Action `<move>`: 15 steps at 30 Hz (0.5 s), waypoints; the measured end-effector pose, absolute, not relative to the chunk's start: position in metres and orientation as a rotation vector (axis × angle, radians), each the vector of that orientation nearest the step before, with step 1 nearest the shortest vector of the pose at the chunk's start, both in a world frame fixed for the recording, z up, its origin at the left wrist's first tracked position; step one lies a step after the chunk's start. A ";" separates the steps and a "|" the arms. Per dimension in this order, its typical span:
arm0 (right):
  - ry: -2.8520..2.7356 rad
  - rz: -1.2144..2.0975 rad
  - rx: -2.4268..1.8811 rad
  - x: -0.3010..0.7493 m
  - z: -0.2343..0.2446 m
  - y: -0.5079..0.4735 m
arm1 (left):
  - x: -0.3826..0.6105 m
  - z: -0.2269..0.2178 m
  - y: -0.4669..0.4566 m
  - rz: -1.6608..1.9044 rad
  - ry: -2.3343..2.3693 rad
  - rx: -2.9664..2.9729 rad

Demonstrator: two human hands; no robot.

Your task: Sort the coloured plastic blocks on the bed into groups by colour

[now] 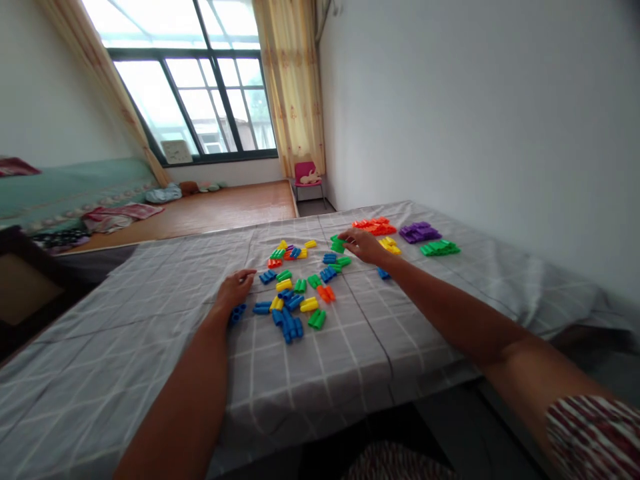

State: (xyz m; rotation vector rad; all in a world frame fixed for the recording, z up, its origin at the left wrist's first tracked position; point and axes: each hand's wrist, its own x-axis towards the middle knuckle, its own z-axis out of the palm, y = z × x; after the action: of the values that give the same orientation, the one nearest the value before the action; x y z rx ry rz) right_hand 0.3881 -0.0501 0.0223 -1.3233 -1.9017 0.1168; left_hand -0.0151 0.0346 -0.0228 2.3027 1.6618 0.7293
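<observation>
My right hand reaches across the cloth, with its fingertips closed on a green plastic tube piece. My left hand rests at the left edge of the loose pieces, its fingers stretched out and nothing visible in them. Beside its wrist lies a blue tube piece. Between my hands spreads a loose mix of double-tube pieces: blue ones, a yellow one, an orange one and a green one. A blue piece lies under my right forearm, partly hidden.
Single-colour groups lie at the far right: orange, purple, yellow and green. A grey checked cloth covers the surface, which borders a white wall. A pink chair stands beyond.
</observation>
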 end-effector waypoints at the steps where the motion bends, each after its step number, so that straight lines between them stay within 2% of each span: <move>1: -1.804 0.110 -1.352 0.409 0.021 -0.054 | -0.015 -0.022 0.035 0.710 1.664 2.298; 9: -0.898 -0.255 -1.711 0.615 -0.007 -0.109 | -0.014 -0.014 0.032 0.623 1.680 2.283; 15: -0.400 -0.262 -1.928 0.675 -0.040 -0.158 | -0.014 -0.011 0.031 0.663 1.675 2.278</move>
State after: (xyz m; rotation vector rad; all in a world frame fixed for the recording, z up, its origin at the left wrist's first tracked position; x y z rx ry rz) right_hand 0.6751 -0.1579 -0.0402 -1.9282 -0.3996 -0.2619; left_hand -0.0138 0.0314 -0.0108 2.2782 1.6752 0.6627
